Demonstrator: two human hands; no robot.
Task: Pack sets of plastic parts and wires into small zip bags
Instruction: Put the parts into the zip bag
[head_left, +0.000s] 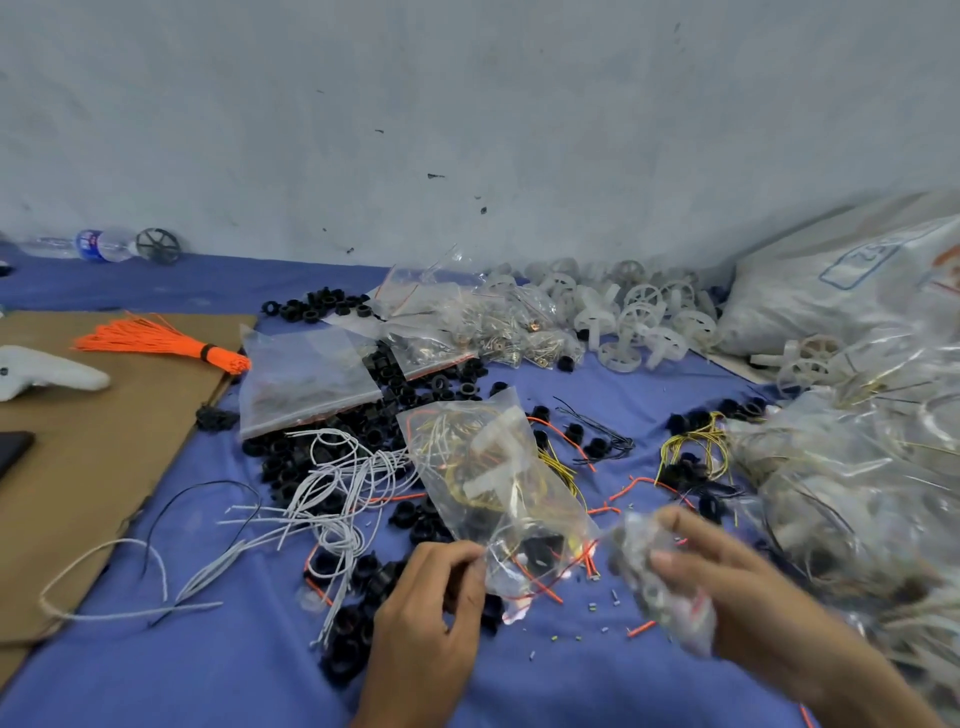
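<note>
We see our left hand (431, 587) pinching the near corner of a clear zip bag (493, 483), which slants up and away from the fingers; inside it sit white plastic parts, yellow and red wires and a black ring. Our right hand (727, 577) is closed on a second, smaller bag (660, 587), blurred by motion, so what it contains is hard to tell. Both bags hang just above a blue cloth (208, 670). Loose white wires (332, 488) lie tangled to the left of the held bag, partly over a spread of black plastic rings (395, 395). A flat stack of empty zip bags (306, 379) rests on those rings farther back. White plastic wheels (639, 312) are heaped against the wall, and filled bags (857, 467) pile up on the right. An orange wire bundle (161, 340) lies on brown cardboard (78, 493) at left.
</note>
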